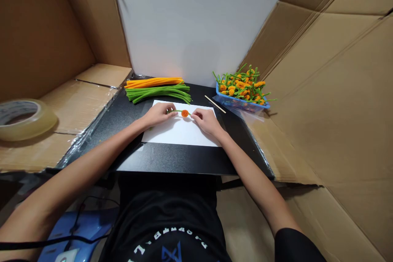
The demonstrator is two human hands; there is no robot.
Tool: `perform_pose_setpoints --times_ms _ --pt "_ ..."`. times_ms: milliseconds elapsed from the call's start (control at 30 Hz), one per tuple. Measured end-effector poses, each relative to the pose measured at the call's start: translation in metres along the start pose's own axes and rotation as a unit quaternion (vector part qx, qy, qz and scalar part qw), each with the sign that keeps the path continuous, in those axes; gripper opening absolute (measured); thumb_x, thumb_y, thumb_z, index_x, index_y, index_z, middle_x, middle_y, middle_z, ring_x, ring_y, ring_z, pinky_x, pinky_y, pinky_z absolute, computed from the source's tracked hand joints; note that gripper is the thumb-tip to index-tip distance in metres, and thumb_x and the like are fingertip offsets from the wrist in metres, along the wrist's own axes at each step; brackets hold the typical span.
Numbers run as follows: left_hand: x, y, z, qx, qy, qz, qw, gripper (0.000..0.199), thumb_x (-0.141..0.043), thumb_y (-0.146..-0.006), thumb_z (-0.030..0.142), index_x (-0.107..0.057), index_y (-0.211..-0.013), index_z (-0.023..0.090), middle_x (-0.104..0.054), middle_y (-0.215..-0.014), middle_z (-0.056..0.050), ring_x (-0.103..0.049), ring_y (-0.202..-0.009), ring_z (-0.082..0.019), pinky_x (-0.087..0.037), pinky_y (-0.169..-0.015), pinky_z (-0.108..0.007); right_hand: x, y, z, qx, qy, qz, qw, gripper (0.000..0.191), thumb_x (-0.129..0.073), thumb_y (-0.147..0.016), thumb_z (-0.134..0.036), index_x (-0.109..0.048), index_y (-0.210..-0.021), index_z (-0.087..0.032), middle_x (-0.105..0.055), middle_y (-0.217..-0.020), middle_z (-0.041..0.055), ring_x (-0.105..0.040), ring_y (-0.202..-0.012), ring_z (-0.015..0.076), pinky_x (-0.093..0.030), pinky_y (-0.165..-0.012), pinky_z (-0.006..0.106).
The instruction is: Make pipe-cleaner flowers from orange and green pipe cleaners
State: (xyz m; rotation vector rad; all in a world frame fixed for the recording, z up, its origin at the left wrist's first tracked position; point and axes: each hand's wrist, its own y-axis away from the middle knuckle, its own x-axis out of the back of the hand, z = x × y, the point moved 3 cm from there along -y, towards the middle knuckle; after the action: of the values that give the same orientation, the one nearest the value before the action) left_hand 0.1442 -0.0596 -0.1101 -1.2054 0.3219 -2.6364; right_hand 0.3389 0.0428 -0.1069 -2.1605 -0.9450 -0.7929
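Observation:
Between my two hands, over a white sheet point(181, 133), a green pipe cleaner point(176, 110) stretches sideways with a round orange coil point(184, 113) at its middle. My left hand point(160, 114) is closed, pinching the green stem to the left of the coil. On the other side my right hand point(206, 119) is closed too, fingertips on the short green end just right of the coil. Behind the sheet lie a bundle of green pipe cleaners point(159, 92) and, beyond it, a bundle of orange ones point(155, 83).
A blue basket point(242, 103) heaped with orange-and-green pipe cleaner pieces point(242, 84) stands at the back right. A thin wooden stick point(215, 104) lies beside it. At far left, a roll of clear tape point(26, 119) rests on cardboard. Cardboard walls point(331, 90) flank the black table point(184, 159).

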Motion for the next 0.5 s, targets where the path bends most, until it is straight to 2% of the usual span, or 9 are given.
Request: perform_pose_setpoints --times_ms 67,133,200,267,400,500 --pt "-0.003 0.001 0.006 -0.018 0.054 -0.013 0.998 0.041 -0.061 -0.085 0.050 -0.067 -0.113 0.021 -0.073 -0.097 -0.007 -0.064 -0.076 -0.017 -0.047 -0.065 -0.026 -0.001 0.000 0.001 -0.009 -0.060 -0.014 0.998 0.017 -0.056 -0.088 -0.028 -0.067 -0.079 -0.017 -0.064 -0.063 0.0005 -0.056 -0.059 0.0143 -0.041 -0.062 0.027" --pt "-0.009 0.000 0.013 -0.031 0.147 -0.032 0.988 0.046 -0.061 -0.086 0.047 -0.063 -0.123 0.020 -0.072 -0.107 -0.009 -0.068 -0.086 -0.018 -0.052 -0.072 -0.027 -0.003 0.000 0.001 -0.012 -0.123 -0.028 0.992 0.014 -0.056 -0.088 -0.028 -0.066 -0.085 -0.017 -0.065 -0.067 0.0004 -0.058 -0.059 0.0144 -0.045 -0.063 0.027" --pt "-0.016 -0.001 0.017 -0.026 0.216 -0.049 0.975 0.043 -0.064 -0.084 0.045 -0.065 -0.117 0.017 -0.073 -0.104 -0.011 -0.069 -0.087 -0.019 -0.055 -0.072 -0.029 -0.005 0.000 0.001 -0.015 -0.166 -0.033 0.985 0.013 -0.056 -0.086 -0.027 -0.065 -0.090 -0.018 -0.066 -0.072 0.0008 -0.061 -0.062 0.0147 -0.048 -0.064 0.027" --pt "-0.021 -0.002 0.018 -0.012 0.235 -0.046 0.971 0.037 -0.068 -0.081 0.043 -0.069 -0.104 0.015 -0.074 -0.099 -0.011 -0.069 -0.081 -0.019 -0.055 -0.070 -0.030 -0.008 -0.001 0.001 -0.018 -0.181 -0.030 0.983 0.014 -0.055 -0.086 -0.026 -0.065 -0.092 -0.018 -0.066 -0.075 0.0011 -0.062 -0.065 0.0149 -0.048 -0.064 0.027" --pt "-0.023 -0.001 0.016 0.006 0.204 0.009 0.979 0.029 -0.072 -0.076 0.041 -0.071 -0.089 0.015 -0.075 -0.088 -0.008 -0.068 -0.077 -0.018 -0.054 -0.070 -0.030 -0.009 -0.001 -0.006 -0.001 -0.138 0.004 0.990 0.014 -0.058 -0.084 -0.025 -0.068 -0.089 -0.017 -0.070 -0.083 0.0033 -0.063 -0.076 0.0166 -0.048 -0.071 0.028" --pt "-0.023 0.002 0.015 0.025 0.177 0.060 0.982 0.026 -0.072 -0.075 0.038 -0.072 -0.086 0.016 -0.074 -0.082 -0.006 -0.067 -0.075 -0.018 -0.053 -0.069 -0.030 -0.009 0.000 -0.014 0.012 -0.107 0.033 0.994 0.014 -0.059 -0.085 -0.024 -0.071 -0.086 -0.016 -0.072 -0.084 0.0048 -0.064 -0.078 0.0172 -0.048 -0.075 0.029"
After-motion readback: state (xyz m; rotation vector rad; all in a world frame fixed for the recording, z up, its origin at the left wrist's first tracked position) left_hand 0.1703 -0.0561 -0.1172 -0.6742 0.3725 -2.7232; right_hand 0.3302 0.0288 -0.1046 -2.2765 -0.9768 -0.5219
